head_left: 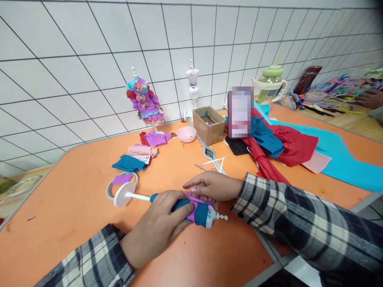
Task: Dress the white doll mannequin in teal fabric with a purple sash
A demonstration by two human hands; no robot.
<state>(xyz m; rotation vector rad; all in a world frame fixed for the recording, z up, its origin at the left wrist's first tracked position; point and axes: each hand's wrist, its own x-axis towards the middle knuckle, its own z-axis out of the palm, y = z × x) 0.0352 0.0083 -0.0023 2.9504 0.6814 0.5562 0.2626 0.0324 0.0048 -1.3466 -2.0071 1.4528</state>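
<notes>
Grey-and-cream plaid sleeves (293,223) come in from both sides, and we have our left hand (166,209) low over the orange tabletop (83,171), its grip closed around a small mannequin (210,219) tipped sideways, neck pointing right. We see a teal wrap (201,214) around its body, a purple strip (191,217) crossing that, and our right hand (214,185) at the strip, fingers bent; whether that grip is pinching it or only touching, we can't tell. Over on the left, the mannequin's white stem ends in a round base (122,195), overlapping a roll of tape (108,186) in our view. Just past that we pick out a folded teal piece (127,163), then a pink roll (139,150), while thin white strips (216,159) lie beyond our right hand. Farther back now: crumpled purple material (157,138), a pink bowl (186,139) and a cardboard box (208,133), and right of the box a phone (240,113), its screen blurred, upright beside red cloth (296,143). Nearer the tiled wall (101,32), we have a dressed mannequin (146,101) with bows, a plain white mannequin (192,77) and a green-lidded jug (269,89). Far right, another person's hand (371,97) shows beside coloured strands (332,91).
</notes>
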